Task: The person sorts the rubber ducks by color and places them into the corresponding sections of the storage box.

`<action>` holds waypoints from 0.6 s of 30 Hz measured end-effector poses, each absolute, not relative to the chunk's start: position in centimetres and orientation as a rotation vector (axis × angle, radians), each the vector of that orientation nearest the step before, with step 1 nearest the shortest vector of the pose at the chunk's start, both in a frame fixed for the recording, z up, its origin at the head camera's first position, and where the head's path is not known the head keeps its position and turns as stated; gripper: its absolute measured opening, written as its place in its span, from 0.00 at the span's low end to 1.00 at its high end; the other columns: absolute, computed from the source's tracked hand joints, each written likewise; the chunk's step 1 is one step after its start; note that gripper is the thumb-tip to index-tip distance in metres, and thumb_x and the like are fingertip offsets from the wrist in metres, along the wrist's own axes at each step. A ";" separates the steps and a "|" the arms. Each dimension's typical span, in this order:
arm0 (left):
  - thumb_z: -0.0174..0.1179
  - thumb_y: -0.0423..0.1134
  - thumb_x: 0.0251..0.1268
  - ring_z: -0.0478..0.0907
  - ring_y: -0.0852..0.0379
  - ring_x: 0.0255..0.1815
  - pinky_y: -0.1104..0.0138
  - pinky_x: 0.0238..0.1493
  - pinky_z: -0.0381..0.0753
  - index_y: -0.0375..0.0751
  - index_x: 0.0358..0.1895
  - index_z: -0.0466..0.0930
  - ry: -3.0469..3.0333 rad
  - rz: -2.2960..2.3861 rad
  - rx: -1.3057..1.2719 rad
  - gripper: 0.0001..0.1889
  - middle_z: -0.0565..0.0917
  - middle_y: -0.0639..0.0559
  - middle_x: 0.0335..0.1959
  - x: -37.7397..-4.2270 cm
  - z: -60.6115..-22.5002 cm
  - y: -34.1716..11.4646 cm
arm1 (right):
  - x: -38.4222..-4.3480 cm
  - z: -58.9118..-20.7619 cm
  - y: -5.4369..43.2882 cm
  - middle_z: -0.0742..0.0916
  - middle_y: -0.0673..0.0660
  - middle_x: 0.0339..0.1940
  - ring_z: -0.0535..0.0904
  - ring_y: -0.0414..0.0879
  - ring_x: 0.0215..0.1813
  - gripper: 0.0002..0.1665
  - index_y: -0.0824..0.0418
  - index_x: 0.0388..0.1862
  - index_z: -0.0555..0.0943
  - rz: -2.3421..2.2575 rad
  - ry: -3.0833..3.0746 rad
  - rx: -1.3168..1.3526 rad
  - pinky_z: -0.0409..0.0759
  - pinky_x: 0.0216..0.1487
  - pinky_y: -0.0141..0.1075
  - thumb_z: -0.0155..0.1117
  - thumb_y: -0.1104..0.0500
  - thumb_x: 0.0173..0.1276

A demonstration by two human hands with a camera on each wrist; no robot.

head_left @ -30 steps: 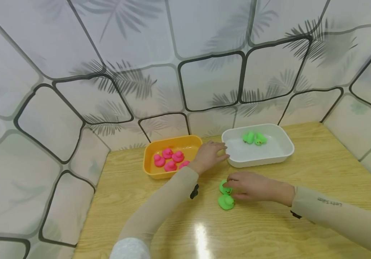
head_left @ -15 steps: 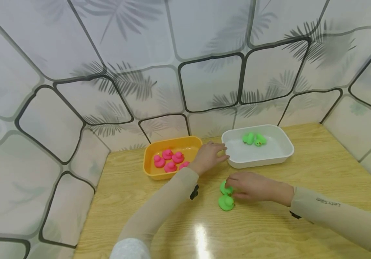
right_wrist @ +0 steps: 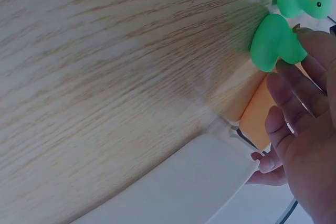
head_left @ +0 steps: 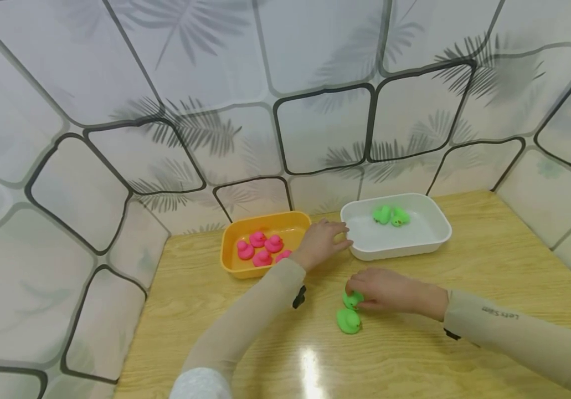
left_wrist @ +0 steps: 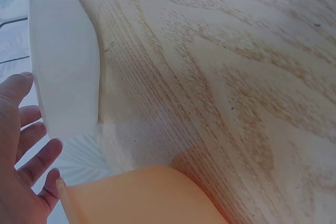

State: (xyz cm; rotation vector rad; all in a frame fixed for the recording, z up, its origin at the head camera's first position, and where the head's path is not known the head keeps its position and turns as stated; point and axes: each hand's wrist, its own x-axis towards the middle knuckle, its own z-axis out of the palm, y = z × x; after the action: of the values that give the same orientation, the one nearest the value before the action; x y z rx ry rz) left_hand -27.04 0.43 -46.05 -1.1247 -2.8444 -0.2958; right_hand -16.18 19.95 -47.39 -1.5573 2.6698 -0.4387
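My left hand (head_left: 319, 242) is at the left rim of the white tray (head_left: 400, 252). In the left wrist view its thumb (left_wrist: 18, 85) meets the tray's edge and the other fingers spread loosely. On the table in front of the tray, my right hand (head_left: 390, 291) pinches a green rubber duck (head_left: 351, 301) between thumb and fingers. The right wrist view shows that duck (right_wrist: 270, 43) low at the tabletop. A second green rubber duck (head_left: 348, 321) sits close beside it, nearer the person. Two more green ducks (head_left: 390, 215) lie inside the white tray.
An orange tray (head_left: 230, 265) stands left of the white one, partly behind the left wrist, with several pink rubber ducks (head_left: 262, 258) in it. A patterned wall covering (head_left: 325, 133) rises behind the wooden table (head_left: 205, 310).
The right hand has drawn down a little toward the person and closed more on the upper green duck. Both loose ducks have shifted slightly nearer. The left hand stays put.
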 end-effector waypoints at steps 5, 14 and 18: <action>0.59 0.56 0.78 0.81 0.51 0.62 0.60 0.65 0.78 0.47 0.64 0.84 -2.851 -0.295 -1.118 0.23 0.85 0.55 0.64 -26.9 -46.0 0.4 | -15.9 -47.2 20.1 0.87 0.48 0.50 0.84 0.44 0.52 0.17 0.55 0.58 0.82 -0.398 2.655 -1.575 0.84 0.56 0.43 0.71 0.57 0.72; 0.59 0.56 0.77 0.81 0.50 0.60 0.60 0.62 0.80 0.48 0.64 0.84 -2.847 -0.297 -1.116 0.23 0.85 0.55 0.63 -26.9 -46.1 0.4 | -15.9 -47.4 20.9 0.83 0.45 0.40 0.79 0.37 0.42 0.14 0.52 0.49 0.84 -0.443 2.637 -1.734 0.83 0.46 0.36 0.75 0.60 0.67; 0.59 0.56 0.78 0.81 0.50 0.60 0.60 0.62 0.79 0.47 0.64 0.84 -2.846 -0.297 -1.119 0.22 0.85 0.54 0.63 -27.0 -46.1 0.4 | -15.9 -47.5 21.7 0.82 0.44 0.39 0.78 0.36 0.41 0.13 0.51 0.47 0.83 -0.445 2.654 -1.720 0.83 0.44 0.35 0.76 0.59 0.66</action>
State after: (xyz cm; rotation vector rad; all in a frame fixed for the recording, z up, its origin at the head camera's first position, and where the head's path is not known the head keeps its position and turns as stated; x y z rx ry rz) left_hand -26.99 0.42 -46.15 -1.1192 -2.8455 -0.2974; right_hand -15.87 21.66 -47.49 -1.7204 2.6543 -0.4447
